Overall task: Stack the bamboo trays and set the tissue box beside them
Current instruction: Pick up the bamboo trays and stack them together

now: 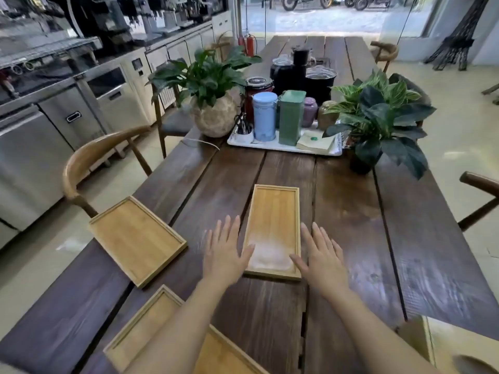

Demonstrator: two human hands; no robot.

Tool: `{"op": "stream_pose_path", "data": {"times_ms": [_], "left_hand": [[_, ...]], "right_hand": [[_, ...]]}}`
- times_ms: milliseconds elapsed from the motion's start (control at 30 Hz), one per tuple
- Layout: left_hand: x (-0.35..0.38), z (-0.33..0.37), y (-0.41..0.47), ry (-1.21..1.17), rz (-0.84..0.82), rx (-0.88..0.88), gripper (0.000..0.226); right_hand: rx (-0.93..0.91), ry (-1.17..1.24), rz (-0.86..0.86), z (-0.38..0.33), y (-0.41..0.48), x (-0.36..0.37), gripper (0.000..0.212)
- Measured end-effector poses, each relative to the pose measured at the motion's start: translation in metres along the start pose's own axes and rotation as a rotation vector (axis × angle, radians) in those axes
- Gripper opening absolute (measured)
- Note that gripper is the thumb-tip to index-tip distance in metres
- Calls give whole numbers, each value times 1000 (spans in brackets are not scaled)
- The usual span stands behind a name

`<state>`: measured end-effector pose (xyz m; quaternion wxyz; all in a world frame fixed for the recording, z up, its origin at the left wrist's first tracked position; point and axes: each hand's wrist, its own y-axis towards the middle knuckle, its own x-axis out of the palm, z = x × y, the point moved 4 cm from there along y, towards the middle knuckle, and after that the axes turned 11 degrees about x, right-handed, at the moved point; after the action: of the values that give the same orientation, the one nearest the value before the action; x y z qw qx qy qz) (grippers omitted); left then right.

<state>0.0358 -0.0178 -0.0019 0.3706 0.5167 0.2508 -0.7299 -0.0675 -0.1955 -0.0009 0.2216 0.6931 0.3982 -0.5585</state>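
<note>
Bamboo trays lie unstacked on the dark plank table (351,225): a narrow tray (274,225) mid-table, a wider tray (136,240) at the left edge, and a third tray (145,327) at the near edge, partly under the left forearm. The left hand (224,255) and right hand (322,259) flank the narrow tray, fingers spread flat, thumbs over its long rims. A pale box (442,344) sits at the near right corner, cut off by the frame.

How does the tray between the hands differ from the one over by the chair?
The middle tray lies lengthwise away from the person, flanked by both open hands; the left tray sits angled at the table's edge, untouched. Both are empty, shallow, rimmed bamboo rectangles.
</note>
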Motion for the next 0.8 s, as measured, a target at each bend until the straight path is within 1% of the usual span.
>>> {"op": "stream_pose_path", "data": {"times_ms": [100, 167, 233, 267, 333, 367, 433, 500, 533, 600, 633, 700, 800], "left_hand": [[24, -10, -2, -194, -123, -126, 78], [39, -10, -3, -451, -192, -273, 79], [53, -5, -4, -686, -232, -396, 76], [55, 0, -5, -740, -239, -405, 73], [56, 4, -4, -879, -175, -402, 68], [54, 6, -3, -979, -132, -428, 66], [47, 8, -1, -1137, -81, -527, 63], [44, 5, 1, -1187, -83, -618, 66], [45, 6, -1, -1210, -122, -652, 64], [47, 11, -4, -1234, -191, -674, 51], [47, 15, -6, -1232, -192, -666, 45], [46, 17, -8, -1127, -124, -635, 41], [38, 4, -11, -956, -32, -583, 47]], "right_hand": [[93, 56, -186, 4, 6, 26, 73], [162, 163, -294, 3, 9, 39, 73], [179, 352, -314, -4, 11, 46, 71], [201, 514, -312, -8, 11, 46, 71], [303, 883, -340, -11, 9, 48, 73], [352, 1002, -344, -12, 10, 47, 68], [476, 1102, -342, -7, 16, 45, 60], [585, 1054, -318, 0, 25, 39, 54], [626, 989, -303, 4, 29, 37, 49], [660, 881, -280, 7, 33, 38, 39], [653, 821, -261, 4, 33, 40, 36], [621, 681, -192, -3, 31, 44, 32], [547, 602, -157, -25, 26, 39, 30]]}}
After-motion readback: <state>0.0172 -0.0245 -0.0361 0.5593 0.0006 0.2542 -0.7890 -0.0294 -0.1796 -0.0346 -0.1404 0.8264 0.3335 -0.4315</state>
